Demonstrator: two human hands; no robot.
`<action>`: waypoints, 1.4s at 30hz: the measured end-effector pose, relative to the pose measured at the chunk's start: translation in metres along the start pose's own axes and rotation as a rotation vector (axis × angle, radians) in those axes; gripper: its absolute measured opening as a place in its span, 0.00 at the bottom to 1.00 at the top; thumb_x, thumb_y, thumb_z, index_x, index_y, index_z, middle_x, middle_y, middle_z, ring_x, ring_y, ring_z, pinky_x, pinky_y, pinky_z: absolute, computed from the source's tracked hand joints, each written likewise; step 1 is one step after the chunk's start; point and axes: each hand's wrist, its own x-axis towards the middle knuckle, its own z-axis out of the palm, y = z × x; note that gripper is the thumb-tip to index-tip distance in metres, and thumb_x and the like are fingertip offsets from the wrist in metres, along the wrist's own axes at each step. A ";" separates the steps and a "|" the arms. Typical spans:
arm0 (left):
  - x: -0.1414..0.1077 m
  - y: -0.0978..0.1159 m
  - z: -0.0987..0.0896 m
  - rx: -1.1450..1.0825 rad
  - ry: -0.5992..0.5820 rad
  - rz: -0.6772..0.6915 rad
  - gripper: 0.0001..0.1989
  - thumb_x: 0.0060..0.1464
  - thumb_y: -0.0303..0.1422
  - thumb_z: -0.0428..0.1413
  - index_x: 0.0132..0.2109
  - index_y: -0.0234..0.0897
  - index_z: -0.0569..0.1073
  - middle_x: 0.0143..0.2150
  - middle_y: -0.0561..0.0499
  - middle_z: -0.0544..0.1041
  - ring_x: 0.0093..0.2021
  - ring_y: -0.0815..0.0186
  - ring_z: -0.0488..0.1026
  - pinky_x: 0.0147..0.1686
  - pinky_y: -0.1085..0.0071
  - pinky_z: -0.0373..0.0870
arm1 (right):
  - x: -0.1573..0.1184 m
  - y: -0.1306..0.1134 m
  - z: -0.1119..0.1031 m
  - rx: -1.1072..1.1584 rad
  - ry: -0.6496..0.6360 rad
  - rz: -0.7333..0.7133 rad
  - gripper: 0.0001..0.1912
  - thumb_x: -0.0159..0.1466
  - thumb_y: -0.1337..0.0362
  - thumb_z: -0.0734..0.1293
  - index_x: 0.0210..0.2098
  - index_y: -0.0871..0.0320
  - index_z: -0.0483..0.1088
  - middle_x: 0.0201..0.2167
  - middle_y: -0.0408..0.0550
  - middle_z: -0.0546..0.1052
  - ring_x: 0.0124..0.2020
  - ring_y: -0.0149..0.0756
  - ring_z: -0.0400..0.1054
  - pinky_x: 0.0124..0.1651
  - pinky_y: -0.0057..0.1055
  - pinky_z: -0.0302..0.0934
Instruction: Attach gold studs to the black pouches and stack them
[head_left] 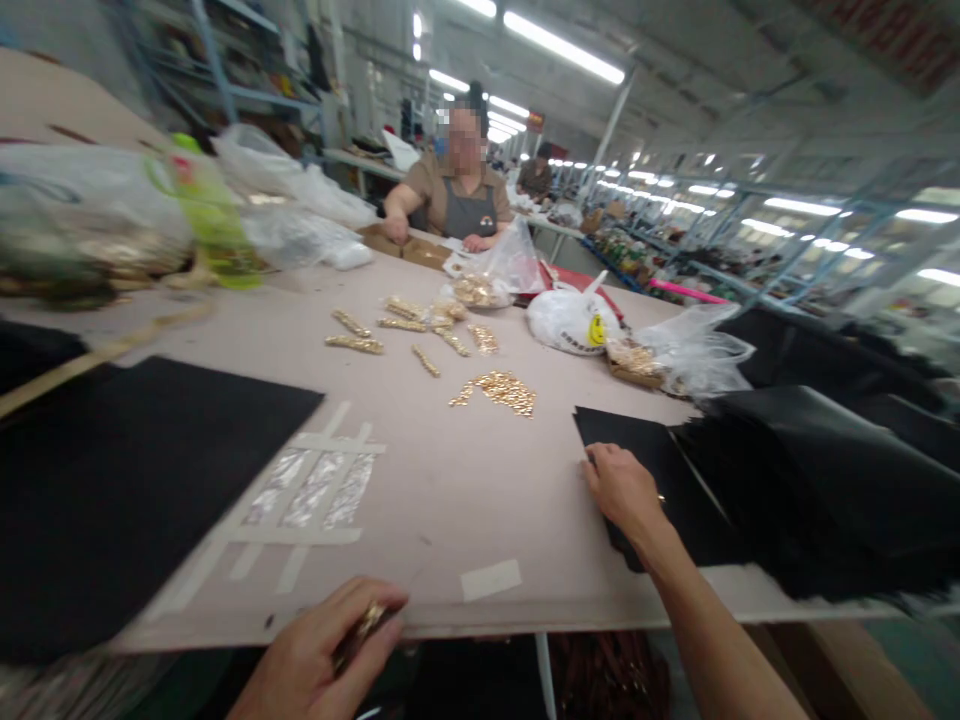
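My left hand (pixel 334 640) is closed at the table's front edge, with a small gold-coloured metal piece (pixel 369 622) showing between its thumb and fingers. Most of that piece is hidden by the fingers. On the right, my right hand (pixel 621 488) has its fingers curled at the left edge of a black sheet (pixel 697 520), gripping it. A pile of small gold pieces (pixel 504 392) lies loose near the middle of the table. Behind the pile are several gold-filled clear packets (pixel 401 325).
A tall black stack of sheets (pixel 825 480) stands at right; a wide black sheet (pixel 150 480) covers the left. Tape strips (pixel 315 535) frame shiny patches. Bags (pixel 570 318), a yellow-green bottle (pixel 214 215) and a seated co-worker (pixel 465 195) are farther back.
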 end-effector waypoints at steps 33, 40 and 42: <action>-0.011 -0.002 -0.041 0.309 -0.042 -0.124 0.13 0.59 0.21 0.45 0.47 0.35 0.68 0.44 0.46 0.72 0.44 0.60 0.69 0.47 0.61 0.69 | -0.043 -0.217 -0.041 0.793 -0.236 -0.933 0.09 0.63 0.69 0.61 0.39 0.58 0.74 0.29 0.47 0.79 0.31 0.33 0.73 0.37 0.27 0.66; -0.012 -0.002 -0.041 0.308 -0.047 -0.153 0.13 0.58 0.20 0.45 0.47 0.35 0.68 0.43 0.46 0.72 0.43 0.59 0.69 0.47 0.59 0.69 | -0.043 -0.224 -0.041 0.770 -0.320 -0.900 0.10 0.62 0.70 0.60 0.36 0.57 0.73 0.27 0.44 0.77 0.28 0.31 0.72 0.33 0.25 0.62; -0.012 -0.003 -0.043 0.303 -0.052 -0.154 0.12 0.58 0.21 0.46 0.47 0.35 0.68 0.43 0.46 0.72 0.43 0.59 0.69 0.46 0.59 0.70 | -0.041 -0.225 -0.041 0.775 -0.329 -0.902 0.11 0.61 0.70 0.59 0.36 0.57 0.73 0.26 0.44 0.77 0.27 0.31 0.72 0.32 0.25 0.62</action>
